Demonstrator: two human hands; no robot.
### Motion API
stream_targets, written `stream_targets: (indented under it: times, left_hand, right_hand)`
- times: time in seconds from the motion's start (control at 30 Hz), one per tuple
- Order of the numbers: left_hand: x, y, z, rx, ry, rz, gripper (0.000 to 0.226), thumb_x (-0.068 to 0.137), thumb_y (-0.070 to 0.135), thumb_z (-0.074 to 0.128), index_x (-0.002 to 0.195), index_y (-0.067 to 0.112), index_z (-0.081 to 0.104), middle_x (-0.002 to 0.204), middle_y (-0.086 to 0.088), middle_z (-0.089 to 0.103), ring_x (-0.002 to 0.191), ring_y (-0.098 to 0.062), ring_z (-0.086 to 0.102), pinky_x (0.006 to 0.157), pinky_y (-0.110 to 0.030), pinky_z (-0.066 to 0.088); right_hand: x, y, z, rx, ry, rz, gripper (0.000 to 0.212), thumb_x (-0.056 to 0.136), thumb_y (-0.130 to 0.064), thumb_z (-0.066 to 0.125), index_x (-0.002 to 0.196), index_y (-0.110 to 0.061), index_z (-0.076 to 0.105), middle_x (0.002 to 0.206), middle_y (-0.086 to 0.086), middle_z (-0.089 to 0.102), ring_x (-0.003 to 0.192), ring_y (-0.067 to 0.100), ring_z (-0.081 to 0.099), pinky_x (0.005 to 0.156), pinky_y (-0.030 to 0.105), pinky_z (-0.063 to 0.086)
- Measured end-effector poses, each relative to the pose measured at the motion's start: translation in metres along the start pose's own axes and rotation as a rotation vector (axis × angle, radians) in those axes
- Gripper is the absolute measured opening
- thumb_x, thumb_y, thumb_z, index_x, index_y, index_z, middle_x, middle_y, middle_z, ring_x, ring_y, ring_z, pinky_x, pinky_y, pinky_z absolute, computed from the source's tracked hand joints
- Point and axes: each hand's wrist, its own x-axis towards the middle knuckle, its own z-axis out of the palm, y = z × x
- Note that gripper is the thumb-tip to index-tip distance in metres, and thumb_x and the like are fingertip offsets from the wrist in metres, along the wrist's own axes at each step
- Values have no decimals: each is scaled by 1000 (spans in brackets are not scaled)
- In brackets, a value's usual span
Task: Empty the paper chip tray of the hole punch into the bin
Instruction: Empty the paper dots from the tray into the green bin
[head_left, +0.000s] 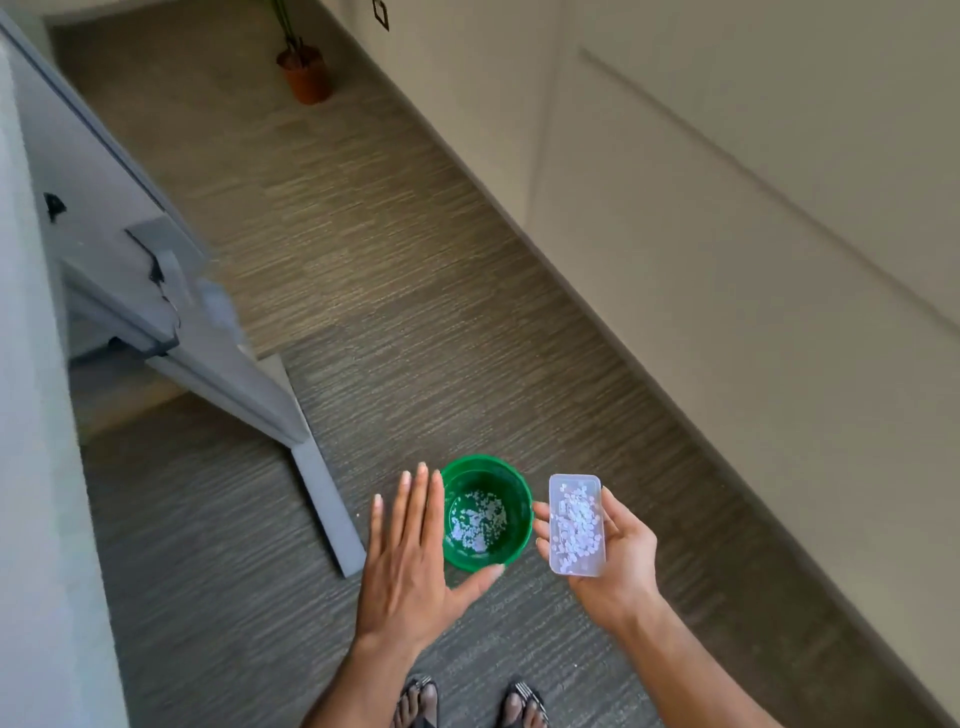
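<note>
A person stands on a grey-brown carpet (363, 270) and looks down at both hands held out over the floor. The right hand (608, 551) is at about five o'clock from the middle of the view. It holds a clear plastic tray (576, 525) flat on its palm, open side up, with the fingers curled around the tray's left edge and the thumb along its right edge. The tray is roughly level and white paper chips (574, 519) lie scattered across its bottom.

Just at nine o'clock from the tray, on the carpet below, stands a round green bin (519, 499). More white chips lie on its bottom. The tray is beside the bin's rim in the view, not over its opening.

The left hand (415, 551) is at nine o'clock from the bin, empty, palm down, fingers straight and close together, thumb spread out toward three o'clock. In the view it covers the bin's left edge, and the thumb tip overlaps the lower rim; whether it touches the bin cannot be told.

At six o'clock, at the bottom edge, two feet in dark sandals (470, 704) show. A grey board (218, 364) leans at nine to ten o'clock, a cream wall (727, 234) runs along the right, and a potted plant (306, 73) stands at twelve o'clock, well apart from the hands.
</note>
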Motion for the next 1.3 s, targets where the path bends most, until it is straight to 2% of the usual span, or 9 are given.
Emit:
stream_targets:
  times: [0.23, 0.43, 0.57, 0.67, 0.77, 0.93, 1.1, 1.2, 1.3]
  left_hand:
    - [36, -39, 120, 11, 13, 0, 121, 77, 93, 29, 157, 5, 8, 167, -13, 8, 154, -28, 8, 121, -57, 14]
    - [56, -61, 188, 34, -11, -19, 122, 77, 94, 27, 157, 6, 0, 167, -13, 1, 155, -27, 1, 123, -59, 15]
    - [60, -75, 217, 50, -30, -25, 121, 77, 94, 25, 157, 6, -1, 167, -15, 2, 154, -28, 2, 122, -60, 18]
    - [59, -83, 229, 71, -40, -26, 121, 77, 94, 24, 157, 6, -1, 166, -14, 2, 154, -28, 0, 123, -60, 17]
    - [59, -87, 234, 79, -55, -35, 121, 77, 94, 24, 157, 7, -2, 167, -14, 0, 154, -27, -2, 123, -59, 16]
    - [61, -87, 232, 103, -53, -31, 120, 77, 92, 26, 157, 6, -2, 167, -14, 1, 155, -27, 0, 123, -59, 15]
    - [62, -88, 227, 110, -51, -36, 124, 74, 93, 30, 157, 6, -2, 167, -14, 3, 154, -28, 3, 123, -60, 15]
    - [64, -89, 226, 117, -59, -37, 126, 73, 94, 28, 157, 6, -2, 167, -15, 2, 154, -28, 2, 123, -61, 15]
    - [65, -89, 224, 123, -64, -35, 126, 73, 95, 27, 157, 5, -1, 166, -15, 2, 154, -28, 2, 123, -61, 13]
  right_hand:
    - [146, 65, -33, -53, 34, 37, 53, 102, -41, 41, 123, 1, 67, 116, 35, 69, 82, 38, 68, 72, 43, 56]
    - [239, 107, -46, -133, -49, 26, 52, 104, -41, 37, 123, -2, 66, 97, 26, 75, 84, 35, 68, 77, 44, 54]
    - [284, 127, -49, -313, -59, -15, 51, 104, -43, 41, 128, -4, 63, 97, 15, 73, 74, 25, 69, 69, 36, 54]
    - [302, 138, -47, -490, -31, -82, 48, 100, -47, 51, 127, -8, 64, 104, 10, 75, 79, 21, 73, 67, 34, 58]
    - [309, 146, -40, -646, 34, -167, 48, 91, -47, 67, 121, -10, 65, 110, 9, 74, 96, 24, 73, 81, 40, 62]
    - [311, 156, -33, -1136, 159, -431, 84, 76, -52, 80, 142, -9, 51, 124, 9, 69, 118, 27, 65, 106, 43, 50]
    - [301, 159, -26, -1441, 204, -741, 82, 73, -55, 80, 141, -17, 53, 136, 4, 66, 126, 26, 60, 107, 45, 48]
    - [296, 159, -23, -1539, 254, -779, 82, 72, -62, 77, 140, -24, 54, 135, -1, 67, 123, 25, 58, 105, 48, 46]
    - [293, 159, -24, -1509, 188, -809, 85, 73, -55, 81, 143, -17, 52, 139, 3, 65, 128, 24, 58, 110, 43, 46]
